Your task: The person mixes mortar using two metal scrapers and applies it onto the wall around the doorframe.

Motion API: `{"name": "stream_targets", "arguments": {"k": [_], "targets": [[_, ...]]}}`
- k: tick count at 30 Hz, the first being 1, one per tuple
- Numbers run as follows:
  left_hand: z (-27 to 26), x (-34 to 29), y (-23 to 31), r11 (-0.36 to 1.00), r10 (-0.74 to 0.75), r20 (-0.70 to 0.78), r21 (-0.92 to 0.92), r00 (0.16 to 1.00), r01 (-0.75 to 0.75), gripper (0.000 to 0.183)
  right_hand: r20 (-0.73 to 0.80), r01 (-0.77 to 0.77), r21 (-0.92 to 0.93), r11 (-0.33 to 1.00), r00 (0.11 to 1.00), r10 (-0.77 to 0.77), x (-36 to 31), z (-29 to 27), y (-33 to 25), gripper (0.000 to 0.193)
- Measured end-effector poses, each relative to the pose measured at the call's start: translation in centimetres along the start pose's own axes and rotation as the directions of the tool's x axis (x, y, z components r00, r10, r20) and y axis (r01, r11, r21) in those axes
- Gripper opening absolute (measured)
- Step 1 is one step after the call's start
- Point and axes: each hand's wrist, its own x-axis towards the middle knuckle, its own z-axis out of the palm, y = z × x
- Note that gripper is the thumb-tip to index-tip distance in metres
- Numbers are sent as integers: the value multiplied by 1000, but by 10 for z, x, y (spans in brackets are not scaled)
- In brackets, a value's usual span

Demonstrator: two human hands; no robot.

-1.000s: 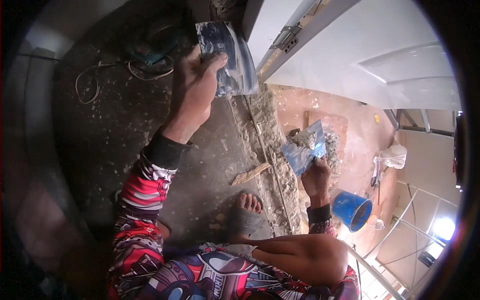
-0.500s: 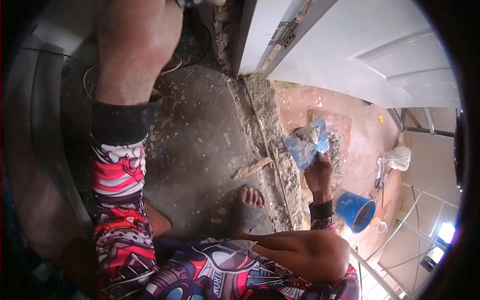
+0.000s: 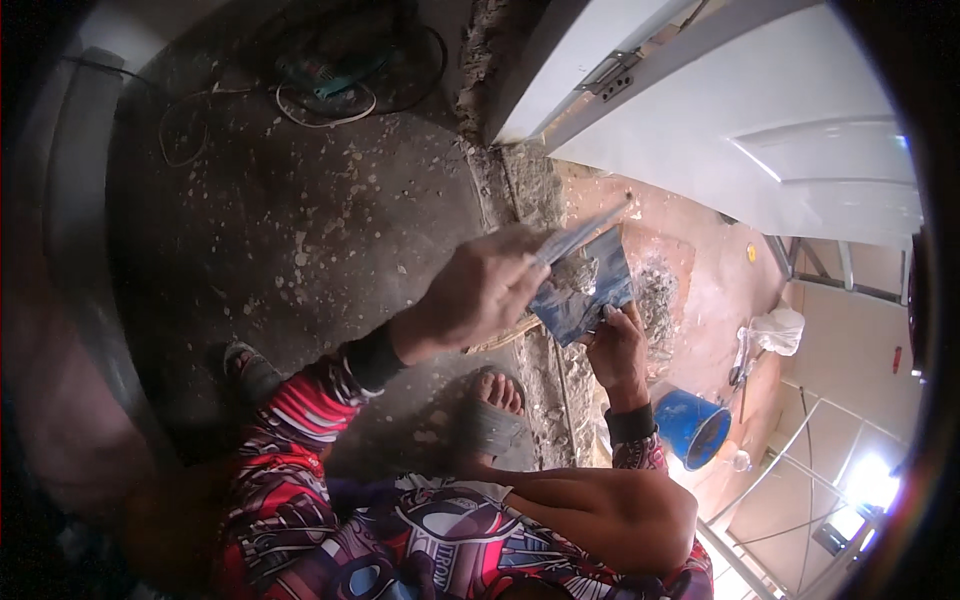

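Note:
My right hand is closed on the near edge of a shiny bluish metal plate. A small heap of wet grey mortar lies on that plate. Over its left edge, my left hand is wrapped round a trowel with a thin flat metal blade, seen nearly edge-on. The blade slants up and to the right across the plate's far side; whether it touches the mortar I cannot tell. My left fingers hide the trowel's handle.
A white door and its frame stand at the far right. Broken concrete runs along the threshold. Mixed mortar lies on a board beyond. A blue bucket stands right; a corded power tool lies far left.
My left hand has come down from the door frame's side to the plate, and its trowel is now in view. The plate has shifted slightly left and nearer.

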Motion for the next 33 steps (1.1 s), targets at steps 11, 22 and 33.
{"name": "stream_targets", "arguments": {"k": [11, 22, 33], "targets": [[10, -42, -69, 925, -88, 447, 369, 890, -94, 53, -17, 176, -118, 977, 984, -180, -3, 2, -65, 55], [-18, -11, -103, 899, -391, -343, -341, 854, 274, 13, -128, 146, -12, 989, 981, -147, -1, 1, -50, 60], [-13, 83, -17, 996, 16, -626, 79, 779, 42, 65, -146, 103, 78, 992, 985, -91, -1, 11, -42, 59]]}}
